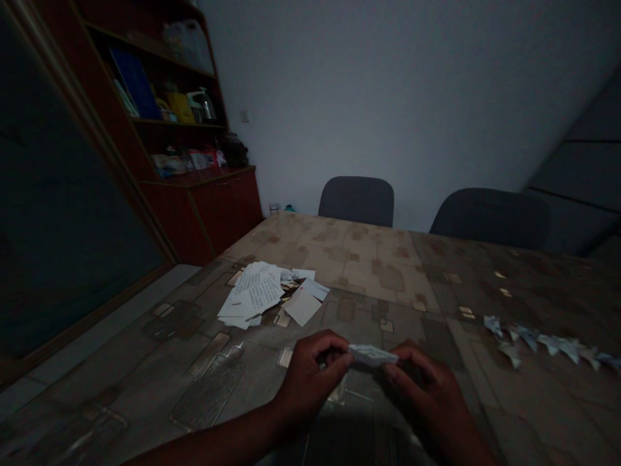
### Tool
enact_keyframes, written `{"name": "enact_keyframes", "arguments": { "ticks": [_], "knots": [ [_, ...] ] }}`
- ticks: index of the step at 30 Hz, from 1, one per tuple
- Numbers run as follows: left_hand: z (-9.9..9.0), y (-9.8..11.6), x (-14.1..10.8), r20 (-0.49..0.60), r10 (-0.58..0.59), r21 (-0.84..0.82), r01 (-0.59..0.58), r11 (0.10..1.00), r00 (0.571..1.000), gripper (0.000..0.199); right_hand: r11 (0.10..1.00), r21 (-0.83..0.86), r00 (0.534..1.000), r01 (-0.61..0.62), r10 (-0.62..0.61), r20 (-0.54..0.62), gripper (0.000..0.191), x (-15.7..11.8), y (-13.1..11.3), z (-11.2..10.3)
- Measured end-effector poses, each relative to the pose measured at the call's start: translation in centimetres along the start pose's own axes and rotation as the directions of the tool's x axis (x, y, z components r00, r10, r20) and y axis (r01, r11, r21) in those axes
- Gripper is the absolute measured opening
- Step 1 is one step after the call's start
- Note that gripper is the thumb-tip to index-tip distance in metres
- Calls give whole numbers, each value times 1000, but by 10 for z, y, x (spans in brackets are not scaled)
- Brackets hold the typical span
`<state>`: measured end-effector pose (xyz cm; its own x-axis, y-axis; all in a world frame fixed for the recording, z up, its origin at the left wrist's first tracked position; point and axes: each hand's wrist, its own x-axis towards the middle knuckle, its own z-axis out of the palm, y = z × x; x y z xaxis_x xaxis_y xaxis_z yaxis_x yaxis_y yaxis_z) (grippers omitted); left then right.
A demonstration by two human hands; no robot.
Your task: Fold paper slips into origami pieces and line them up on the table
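A small piece of folded paper [372,355] is stretched between my two hands, just above the near side of the table. My left hand [315,366] pinches its left end between thumb and fingers. At the other end, my right hand [424,382] grips it the same way. Printing shows faintly on the paper's upper face. Beyond my left hand lies a loose pile of printed paper sheets [255,291], with plain pieces at its right side. Off to the right of my right hand, several small folded paper shapes [553,344] sit in a row.
A patterned cover lies over the table [378,268]. Two grey chairs [356,199] stand along its far side, by the wall. At the left is a red-brown cabinet [223,210] with filled shelves. A glass [274,208] shows at the far left table corner. The room is dim.
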<state>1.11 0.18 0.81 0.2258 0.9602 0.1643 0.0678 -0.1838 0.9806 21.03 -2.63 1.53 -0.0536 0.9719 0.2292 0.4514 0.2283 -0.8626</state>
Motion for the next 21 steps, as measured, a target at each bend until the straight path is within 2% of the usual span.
{"name": "enact_keyframes", "arguments": {
  "ticks": [3, 7, 14, 21],
  "knots": [
    [-1, 2, 0, 11, 36, 42, -37, 998, 999, 13, 998, -25, 998, 64, -64, 18, 21, 0, -1, 0],
    [0, 4, -2, 21, 29, 98, -31, 995, 999, 12, 991, -46, 991, 129, -127, 48, 17, -2, -4, 2],
    [2, 1, -3, 32, -4, 112, 1, 994, 999, 13, 987, -49, 987, 150, -147, 72, 14, -3, -4, 2],
    [5, 5, -7, 86, 24, 121, -35, 992, 996, 15, 973, -107, 976, 204, -193, 103, 12, -1, -3, 9]
  ]
}}
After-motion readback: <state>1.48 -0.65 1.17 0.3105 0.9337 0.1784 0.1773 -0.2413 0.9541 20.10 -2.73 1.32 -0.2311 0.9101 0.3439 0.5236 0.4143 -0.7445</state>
